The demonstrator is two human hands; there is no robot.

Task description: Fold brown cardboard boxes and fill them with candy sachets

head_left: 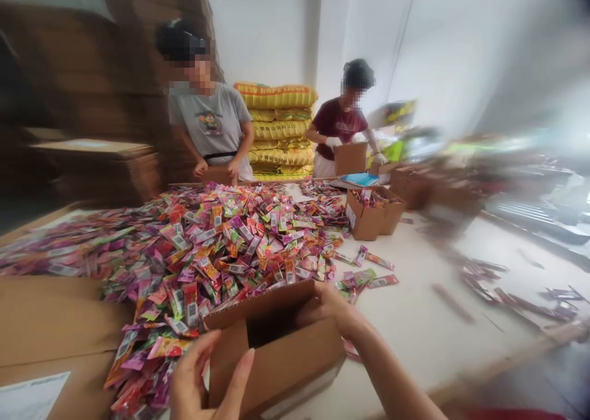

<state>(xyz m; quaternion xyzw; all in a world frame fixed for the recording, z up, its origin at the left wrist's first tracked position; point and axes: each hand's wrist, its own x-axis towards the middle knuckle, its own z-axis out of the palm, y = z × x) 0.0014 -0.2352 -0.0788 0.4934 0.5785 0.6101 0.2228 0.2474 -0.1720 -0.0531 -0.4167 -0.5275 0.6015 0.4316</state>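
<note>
I see a packing warehouse: stacked cartons [92, 69], sacks [279, 128], heaped sachets [221, 241] on a table [424, 321], workers filling boxes [371, 214].

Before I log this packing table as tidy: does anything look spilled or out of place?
Yes. A few packets lie loose on the bare table, apart from the big heap of packets. More lie scattered to the right, blurred. The box between both hands looks sound.
</note>
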